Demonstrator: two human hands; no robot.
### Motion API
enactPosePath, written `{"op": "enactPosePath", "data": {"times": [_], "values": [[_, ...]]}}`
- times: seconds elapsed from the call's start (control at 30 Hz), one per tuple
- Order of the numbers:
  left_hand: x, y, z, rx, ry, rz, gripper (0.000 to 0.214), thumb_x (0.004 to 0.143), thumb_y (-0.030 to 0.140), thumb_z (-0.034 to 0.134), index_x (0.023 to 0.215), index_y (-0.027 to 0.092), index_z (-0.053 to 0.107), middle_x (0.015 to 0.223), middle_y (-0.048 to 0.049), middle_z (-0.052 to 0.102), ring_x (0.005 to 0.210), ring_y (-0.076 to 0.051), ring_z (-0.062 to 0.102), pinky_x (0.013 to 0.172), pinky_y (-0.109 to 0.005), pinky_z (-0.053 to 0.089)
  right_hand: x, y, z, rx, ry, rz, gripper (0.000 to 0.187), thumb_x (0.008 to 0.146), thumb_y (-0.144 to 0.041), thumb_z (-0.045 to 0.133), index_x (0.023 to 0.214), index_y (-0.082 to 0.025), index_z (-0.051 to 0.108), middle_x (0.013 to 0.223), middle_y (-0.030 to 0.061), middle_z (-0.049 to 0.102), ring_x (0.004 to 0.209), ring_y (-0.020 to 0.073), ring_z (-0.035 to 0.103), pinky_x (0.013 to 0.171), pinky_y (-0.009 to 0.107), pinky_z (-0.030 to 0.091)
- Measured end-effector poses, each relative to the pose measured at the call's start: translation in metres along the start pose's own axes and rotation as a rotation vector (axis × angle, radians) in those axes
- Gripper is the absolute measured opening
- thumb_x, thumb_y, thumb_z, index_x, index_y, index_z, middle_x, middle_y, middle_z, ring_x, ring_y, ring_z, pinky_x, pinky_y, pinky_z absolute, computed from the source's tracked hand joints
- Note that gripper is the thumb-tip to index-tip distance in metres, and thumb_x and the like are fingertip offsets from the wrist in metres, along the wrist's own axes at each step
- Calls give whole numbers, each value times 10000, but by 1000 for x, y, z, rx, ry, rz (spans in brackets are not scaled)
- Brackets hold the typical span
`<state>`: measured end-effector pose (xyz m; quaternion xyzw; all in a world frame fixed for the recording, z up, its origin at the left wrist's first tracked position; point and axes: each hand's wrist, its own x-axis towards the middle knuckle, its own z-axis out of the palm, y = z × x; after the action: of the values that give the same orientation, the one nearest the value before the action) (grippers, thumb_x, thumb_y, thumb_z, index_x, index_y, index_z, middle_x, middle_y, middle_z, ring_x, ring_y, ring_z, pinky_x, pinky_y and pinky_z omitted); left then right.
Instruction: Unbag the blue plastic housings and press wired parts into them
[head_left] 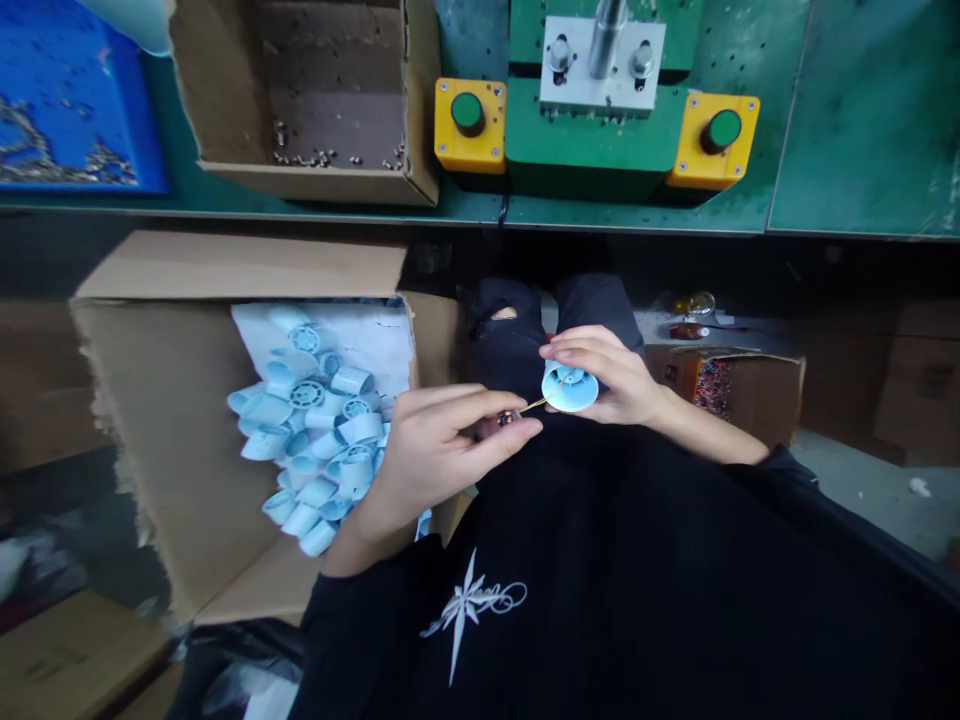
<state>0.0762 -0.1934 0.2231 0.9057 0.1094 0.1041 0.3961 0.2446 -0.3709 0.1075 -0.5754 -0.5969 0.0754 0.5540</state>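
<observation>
My right hand [611,378] is closed around a light-blue plastic housing [574,396], a short tube with its open end facing me. Thin yellow wire [534,405] runs out of that opening towards my left hand [450,430]. Between the thumb and fingertips of the left hand sits a small dark part [509,417] with copper-coloured bits, at the end of the wire. Its exact kind is too small to make out. Both hands are above my lap, a short gap apart.
Left of my lap, a cardboard box [180,440] contains many similar blue housings [322,410]. On the green bench [862,130] stand a press [600,90], two yellow button boxes [470,125] and a carton with small metal pieces [319,180]. A blue tray [150,150] lies far left.
</observation>
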Motion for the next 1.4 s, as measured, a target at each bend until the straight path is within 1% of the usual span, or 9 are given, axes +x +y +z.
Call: {"op": "enactPosePath", "data": {"times": [0.13,0.3,0.6,0.73,0.87,1.0,1.17,1.3,1.4], "values": [[0,6,-1,84,8,30,152,954,353,803,916,206,795,680,35,724,529,-87,615,535,-205,500,-3,2,0,-28,-11,-14,746,969,-341,773,1620,-277,414,1367,113,732,1277,264,695,1071,455,601],[0,11,1,198,3,82,140,955,332,804,915,201,772,665,38,686,550,-100,619,594,-226,532,-9,5,1,-43,-93,53,660,985,-356,744,1579,-299,461,1405,103,713,1312,283,679,1107,498,574],[1,12,2,387,-43,192,98,1006,281,715,1003,192,755,785,-24,729,686,-171,677,676,-300,574,-10,6,4,2,-27,43,763,962,-336,778,1630,-337,409,1410,75,712,1317,262,666,1125,468,565],[4,10,10,390,-78,249,124,1023,266,679,1100,202,753,865,-40,745,748,-189,686,731,-326,589,-10,5,5,2,-28,47,755,971,-380,766,1631,-354,402,1411,64,712,1334,260,656,1123,459,557],[6,8,24,429,-64,305,164,1040,263,652,1159,194,740,879,-52,737,779,-198,685,728,-337,569,-10,4,5,-51,-38,72,644,1004,-453,709,1589,-358,456,1381,59,728,1318,273,661,1117,484,529],[4,6,33,477,-5,279,233,1053,304,619,1215,187,738,841,-63,691,753,-209,645,695,-357,532,-12,3,6,-73,-76,142,549,1010,-453,690,1528,-364,531,1366,44,735,1319,276,653,1167,506,470],[6,0,44,379,17,256,219,1040,358,656,1167,228,779,828,-49,617,787,-203,570,733,-367,490,-12,2,7,-47,-54,123,626,1025,-493,656,1603,-383,443,1393,33,723,1321,274,647,1180,503,448],[12,-9,58,342,22,111,247,1039,432,659,1051,238,812,923,-63,562,876,-213,519,787,-372,480,-12,2,7,-99,-71,148,643,1013,-470,677,1601,-371,437,1378,36,729,1289,268,668,1184,495,435],[10,-14,71,307,43,28,207,1046,368,651,1025,227,801,950,-58,530,888,-206,514,794,-366,499,-12,4,9,-167,-77,154,625,1010,-412,690,1584,-340,453,1372,52,736,1259,265,683,1171,489,426]]}}
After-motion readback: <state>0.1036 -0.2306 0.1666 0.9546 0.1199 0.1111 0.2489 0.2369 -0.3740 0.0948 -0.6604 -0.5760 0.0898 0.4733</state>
